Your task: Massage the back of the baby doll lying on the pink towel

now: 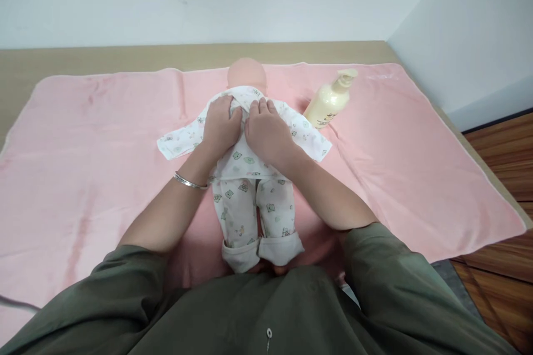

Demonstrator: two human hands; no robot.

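Observation:
A doll (246, 73) lies on a pink blanket, its bald head away from me and its feet toward me. It wears a white printed shirt (245, 162) with both sleeves spread sideways and white printed trousers (276, 208) with turned-up cuffs. Near the collar, my left hand (221, 126) has its fingers curled on the shirt, with folded fabric between fingers and thumb. My right hand (268, 134) rests on the right side of the chest, its fingers stretched out over the cloth. The doll's face cannot be made out.
Right of the doll, a cream pump bottle (328, 102) leans on the pink blanket (125, 138). The blanket covers most of a light wooden table (137, 56). A pale wall stands behind, and brown wood panels (506, 150) are at the right. A grey cable (19, 304) shows at lower left.

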